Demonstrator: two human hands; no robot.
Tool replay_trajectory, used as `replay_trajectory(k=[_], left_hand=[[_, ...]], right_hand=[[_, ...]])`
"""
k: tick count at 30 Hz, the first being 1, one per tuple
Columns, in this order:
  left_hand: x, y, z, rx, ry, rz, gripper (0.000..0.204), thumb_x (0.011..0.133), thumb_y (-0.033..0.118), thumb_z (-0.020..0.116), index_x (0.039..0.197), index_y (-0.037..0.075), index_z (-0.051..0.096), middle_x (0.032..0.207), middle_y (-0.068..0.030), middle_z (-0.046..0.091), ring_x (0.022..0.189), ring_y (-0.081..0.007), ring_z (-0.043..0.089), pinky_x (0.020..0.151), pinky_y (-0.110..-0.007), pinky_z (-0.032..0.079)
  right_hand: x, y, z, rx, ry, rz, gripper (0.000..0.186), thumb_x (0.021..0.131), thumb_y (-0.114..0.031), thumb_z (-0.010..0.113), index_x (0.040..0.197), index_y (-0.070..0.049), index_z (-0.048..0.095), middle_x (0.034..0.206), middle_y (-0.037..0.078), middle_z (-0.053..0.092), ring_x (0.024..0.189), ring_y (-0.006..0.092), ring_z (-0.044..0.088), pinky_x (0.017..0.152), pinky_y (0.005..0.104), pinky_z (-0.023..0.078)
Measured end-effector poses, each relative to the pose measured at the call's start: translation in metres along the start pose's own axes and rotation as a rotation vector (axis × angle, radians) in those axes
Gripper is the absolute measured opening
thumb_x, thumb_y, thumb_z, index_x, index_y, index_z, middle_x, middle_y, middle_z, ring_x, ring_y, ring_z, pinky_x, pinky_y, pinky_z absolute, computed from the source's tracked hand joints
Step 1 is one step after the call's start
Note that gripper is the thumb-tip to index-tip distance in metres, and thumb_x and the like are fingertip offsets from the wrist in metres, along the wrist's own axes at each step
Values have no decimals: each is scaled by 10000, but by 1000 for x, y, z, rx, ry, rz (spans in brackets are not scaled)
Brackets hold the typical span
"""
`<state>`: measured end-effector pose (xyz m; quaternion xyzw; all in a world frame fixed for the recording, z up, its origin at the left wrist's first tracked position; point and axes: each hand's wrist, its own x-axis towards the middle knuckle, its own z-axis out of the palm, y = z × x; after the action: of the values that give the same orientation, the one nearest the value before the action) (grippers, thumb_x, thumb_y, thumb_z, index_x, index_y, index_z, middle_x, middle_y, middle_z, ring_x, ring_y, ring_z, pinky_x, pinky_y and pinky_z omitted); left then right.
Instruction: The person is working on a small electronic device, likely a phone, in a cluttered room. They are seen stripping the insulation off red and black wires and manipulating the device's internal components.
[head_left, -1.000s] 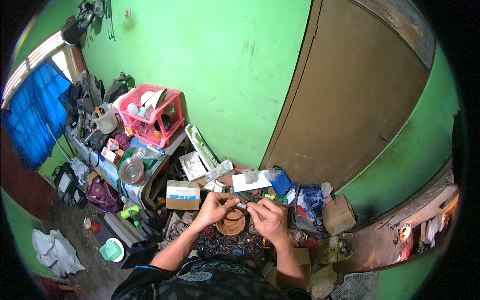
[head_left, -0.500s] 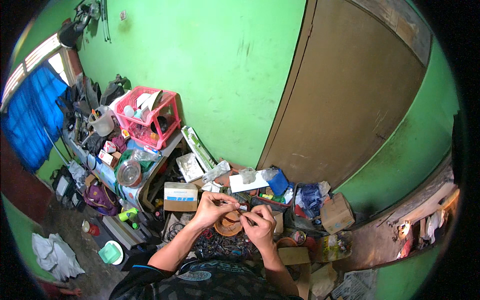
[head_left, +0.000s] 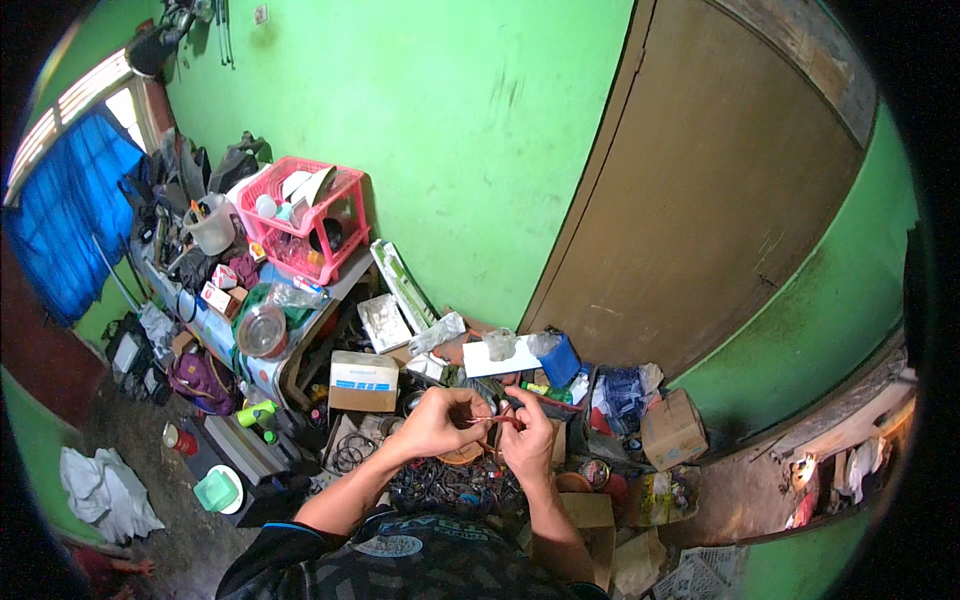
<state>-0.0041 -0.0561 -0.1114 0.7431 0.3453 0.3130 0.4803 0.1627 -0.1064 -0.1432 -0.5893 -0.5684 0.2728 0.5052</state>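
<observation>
My left hand [head_left: 436, 428] and my right hand [head_left: 527, 442] are close together in front of me, fingers pinched around a thin reddish wire or cord [head_left: 487, 421] that stretches between them. Whether a small piece is attached at my right fingertips is too small to tell. Under my hands an orange bowl [head_left: 462, 456] is partly hidden. A dense tangle of dark cables and small parts [head_left: 440, 485] lies below it, with a coil of dark cable [head_left: 352, 452] to the left.
A cardboard box [head_left: 362, 395] sits beyond my left hand; blue bin [head_left: 558, 362] and carton [head_left: 675, 430] at right. A cluttered table with pink rack [head_left: 300, 222] stands at back left, brown door [head_left: 700, 180] at back right. Another person's hand [head_left: 140, 566] shows at lower left.
My hands have shifted: the left is turned more inward, and the right has risen since half a second ago with its fingers higher. The reddish cord now shows more clearly between them.
</observation>
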Motion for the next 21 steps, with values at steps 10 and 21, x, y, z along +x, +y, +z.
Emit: replay_trajectory(k=[10,21], left_hand=[[0,-6,-3,61,-48,159,176,781,105,709,925,4,704,795,-156,694,696,-188,671,655,-303,517],[2,5,-10,-137,-250,32,154,777,86,732,896,-9,713,809,-117,708,733,-121,646,697,-275,514]], right_hand=[[12,37,-18,154,-308,-45,104,784,23,624,886,40,610,883,93,639,817,144,613,739,258,468],[10,50,-35,1125,-841,450,277,862,-211,638,912,48,554,873,110,588,818,232,623,731,401,542]])
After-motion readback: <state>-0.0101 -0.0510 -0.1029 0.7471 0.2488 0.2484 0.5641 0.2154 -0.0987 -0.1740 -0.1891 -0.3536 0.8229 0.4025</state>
